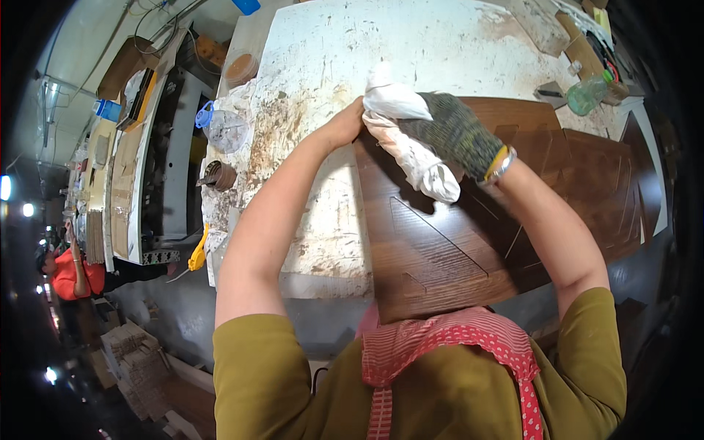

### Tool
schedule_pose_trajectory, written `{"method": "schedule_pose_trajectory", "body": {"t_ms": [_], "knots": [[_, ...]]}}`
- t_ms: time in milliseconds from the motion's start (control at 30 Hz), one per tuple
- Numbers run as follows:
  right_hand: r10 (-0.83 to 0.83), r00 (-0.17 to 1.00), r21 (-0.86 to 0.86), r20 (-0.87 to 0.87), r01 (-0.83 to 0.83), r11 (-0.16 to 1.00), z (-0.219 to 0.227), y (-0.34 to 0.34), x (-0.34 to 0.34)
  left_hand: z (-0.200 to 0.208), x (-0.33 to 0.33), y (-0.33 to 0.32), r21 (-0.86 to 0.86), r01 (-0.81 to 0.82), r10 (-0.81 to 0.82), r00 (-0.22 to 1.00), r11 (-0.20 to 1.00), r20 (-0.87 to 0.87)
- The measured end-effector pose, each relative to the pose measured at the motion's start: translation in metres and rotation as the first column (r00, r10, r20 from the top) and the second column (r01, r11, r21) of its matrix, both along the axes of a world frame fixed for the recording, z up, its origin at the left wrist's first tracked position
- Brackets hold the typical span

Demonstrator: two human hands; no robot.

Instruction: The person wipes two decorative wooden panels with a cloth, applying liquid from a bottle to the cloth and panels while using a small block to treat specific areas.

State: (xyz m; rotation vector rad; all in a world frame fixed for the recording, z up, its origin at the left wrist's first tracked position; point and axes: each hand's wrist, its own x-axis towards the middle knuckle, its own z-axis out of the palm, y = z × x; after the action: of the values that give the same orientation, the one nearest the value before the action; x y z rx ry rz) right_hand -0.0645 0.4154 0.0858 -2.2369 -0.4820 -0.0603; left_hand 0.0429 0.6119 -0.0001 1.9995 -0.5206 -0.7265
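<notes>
Gripping white rag (412, 158) in my right hand (456, 132) over brown board (440, 253); left hand (345, 127) at far left, can't tell grip.

I recorded a broad white worktable (323, 44), its top blotched with brown stains, across the upper middle of the frame. Toward the left I saw a long bench (122, 191) with a tan top and a dark recess along its side. A pale wall (92, 29) showed at upper left. The grey floor (172, 312) appeared at lower left. I noted small white lamps (28, 210) against the dark far-left edge, and strong brightness on the tabletop.
</notes>
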Motion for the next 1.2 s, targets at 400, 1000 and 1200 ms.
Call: {"method": "schedule_pose_trajectory", "body": {"t_ms": [400, 1000, 1200], "knots": [[0.372, 0.569, 0.588, -0.734, 0.258, 0.767, -0.023, -0.047, -0.028, 0.003, -0.010, 0.000, 0.194, -0.176, 0.110, 0.945, 0.965, 0.308], [-0.629, 0.759, 0.021, -0.172, 0.641, 0.768, -0.023, -0.159, -0.191, 0.065, -0.061, -0.011, 0.403, -0.158, 0.197, 0.979, 0.902, -0.059], [-0.586, 0.804, 0.199, -0.099, 0.593, 0.780, -0.027, -0.152, -0.191, 0.056, -0.053, -0.027, 0.453, -0.283, 0.321, 0.947, 0.845, -0.008]]}}
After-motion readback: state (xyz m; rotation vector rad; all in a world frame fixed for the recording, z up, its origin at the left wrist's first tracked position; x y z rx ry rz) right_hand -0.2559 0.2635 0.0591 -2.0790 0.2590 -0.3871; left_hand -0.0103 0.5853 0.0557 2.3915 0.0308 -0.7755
